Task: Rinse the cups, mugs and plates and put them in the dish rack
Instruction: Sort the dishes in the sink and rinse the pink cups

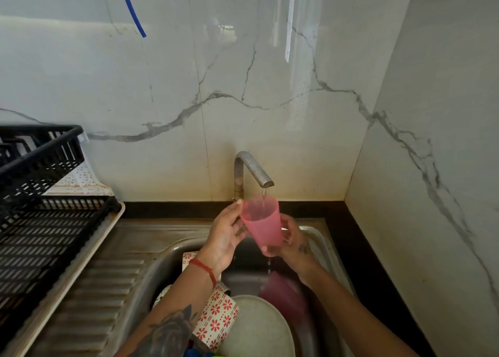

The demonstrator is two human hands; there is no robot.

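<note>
From the head view, I have a pink cup point(261, 223) up under the tap point(252, 172), with water running into its open mouth. My right hand point(293, 239) has its fingers point(286, 235) curled round the lower half and base of the cup, so that hand carries it. My left hand point(226, 235) lies against the cup's far side, fingers fairly straight and touching the rim and wall rather than wrapping it; I read it as steadying only.

Below my fingers, in the sink point(321, 238), the rest waits: a red-flowered mug point(216, 320) under my left forearm, a pale plate point(259, 327) beside it, a darker pink cup point(282, 293) under my right wrist, and a bit of another patterned piece further back.

Well off to the left of my fingers, the black dish rack point(46, 221) sits on the draining board; the part I can see holds nothing.

I judge the task barely begun: first cup rinsing, nothing racked, everything else still to do.
</note>
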